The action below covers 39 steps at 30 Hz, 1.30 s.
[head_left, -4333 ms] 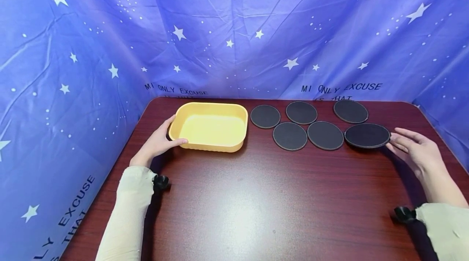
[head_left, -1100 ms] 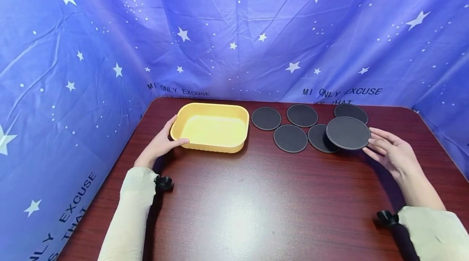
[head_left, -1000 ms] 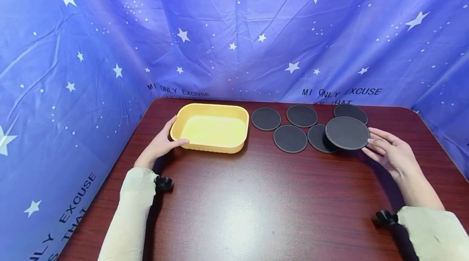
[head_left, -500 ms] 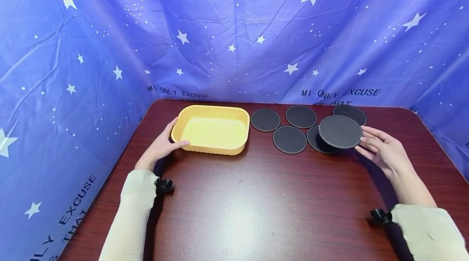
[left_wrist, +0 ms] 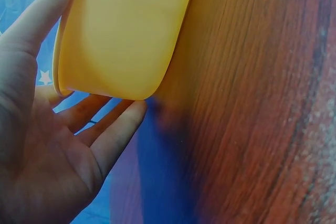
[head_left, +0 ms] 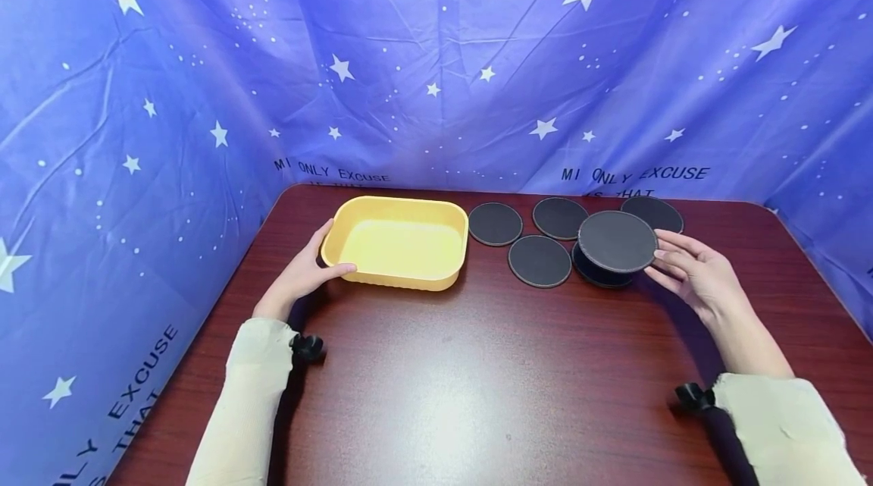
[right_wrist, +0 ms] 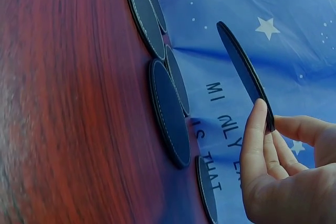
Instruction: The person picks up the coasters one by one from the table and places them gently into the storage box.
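My left hand (head_left: 297,274) grips the left end of a yellow rectangular tub (head_left: 395,281), thumb over the front rim. In the left wrist view its fingers (left_wrist: 123,127) touch the tub's end wall. My right hand (head_left: 702,277) pinches the edge of a round black coaster (head_left: 617,241), held above the table and tilted. In the head view it partly covers another coaster (head_left: 603,278) lying below. The right wrist view shows the held coaster (right_wrist: 244,69) edge-on, apart from the coasters on the table. The tub's inside shows nothing but its yellow floor.
Right of the tub, more black coasters lie flat: one coaster (head_left: 495,224) close to its side, a front coaster (head_left: 539,261), a back coaster (head_left: 559,218) and a far-right coaster (head_left: 652,213). A starry blue curtain (head_left: 436,92) hangs behind the dark red table (head_left: 518,380).
The right hand has lifted the coaster off the table's right side and carried it left, over another coaster. The left hand keeps its grip; the tub sits very slightly further right.
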Each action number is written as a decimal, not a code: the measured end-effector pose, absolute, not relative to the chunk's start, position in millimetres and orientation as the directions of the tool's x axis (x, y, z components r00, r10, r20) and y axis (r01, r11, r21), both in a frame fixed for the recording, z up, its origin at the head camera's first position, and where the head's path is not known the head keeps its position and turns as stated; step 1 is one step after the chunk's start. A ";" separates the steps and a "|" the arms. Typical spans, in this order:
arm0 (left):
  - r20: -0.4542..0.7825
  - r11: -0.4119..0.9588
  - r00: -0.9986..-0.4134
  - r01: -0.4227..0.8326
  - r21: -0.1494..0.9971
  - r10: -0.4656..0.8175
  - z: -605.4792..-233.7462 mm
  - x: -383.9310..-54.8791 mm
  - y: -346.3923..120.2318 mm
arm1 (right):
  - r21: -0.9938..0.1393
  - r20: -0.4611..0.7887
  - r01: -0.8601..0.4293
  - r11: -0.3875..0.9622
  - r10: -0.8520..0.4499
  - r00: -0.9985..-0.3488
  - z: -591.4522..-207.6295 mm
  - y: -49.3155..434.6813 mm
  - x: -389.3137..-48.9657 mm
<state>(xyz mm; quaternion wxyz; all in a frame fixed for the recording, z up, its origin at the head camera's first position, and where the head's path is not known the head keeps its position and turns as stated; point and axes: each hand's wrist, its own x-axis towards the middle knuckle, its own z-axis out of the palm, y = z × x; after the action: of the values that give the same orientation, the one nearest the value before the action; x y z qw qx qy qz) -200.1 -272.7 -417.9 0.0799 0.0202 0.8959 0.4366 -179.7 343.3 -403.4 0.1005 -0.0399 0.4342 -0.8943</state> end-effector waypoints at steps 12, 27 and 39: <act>-0.127 0.619 -0.985 -0.029 0.785 0.115 -418.0 -200.8 -273.4 | -0.815 -0.026 0.145 -0.561 -0.215 -0.976 -397.9 320.1 -186.4; -0.126 0.649 -0.983 -0.010 0.760 0.133 -418.4 -204.5 -274.3 | -0.841 -0.023 0.144 -0.522 -0.231 -0.973 -394.3 299.4 -191.7; -0.135 0.642 -0.982 -0.020 0.766 0.130 -417.1 -203.5 -274.9 | -0.865 -0.037 0.161 -0.475 -0.258 -0.965 -391.5 280.8 -196.2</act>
<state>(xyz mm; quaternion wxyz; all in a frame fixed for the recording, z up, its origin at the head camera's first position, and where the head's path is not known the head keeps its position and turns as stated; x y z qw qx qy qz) -203.5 -274.9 -417.1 0.0892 0.0305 0.9017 0.4220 -196.2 280.8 -391.5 0.1221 -0.0490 0.4974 -0.8575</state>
